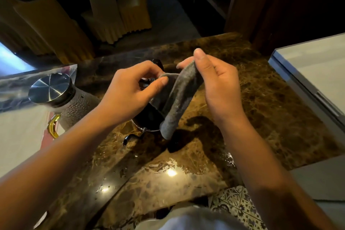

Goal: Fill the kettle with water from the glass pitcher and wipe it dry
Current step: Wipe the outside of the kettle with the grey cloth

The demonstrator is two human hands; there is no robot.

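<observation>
A grey cloth (175,102) hangs folded between both hands above the brown marble counter (261,110). My left hand (130,91) pinches its left top corner between thumb and fingers. My right hand (216,84) pinches the right top edge, thumb up. Beneath the cloth and my left hand stands the dark kettle (149,117), mostly hidden; its metal rim, a black knob at the back and a black handle end near the front show. The textured glass pitcher (74,106) with a shiny metal lid (50,87) stands to the left of the kettle.
Water drops and wet patches glisten on the counter near its front edge (168,172). A white appliance top (317,65) borders the counter on the right. Chairs in yellow covers (104,13) stand beyond the counter's far edge. A foil-like sheet (11,87) lies at left.
</observation>
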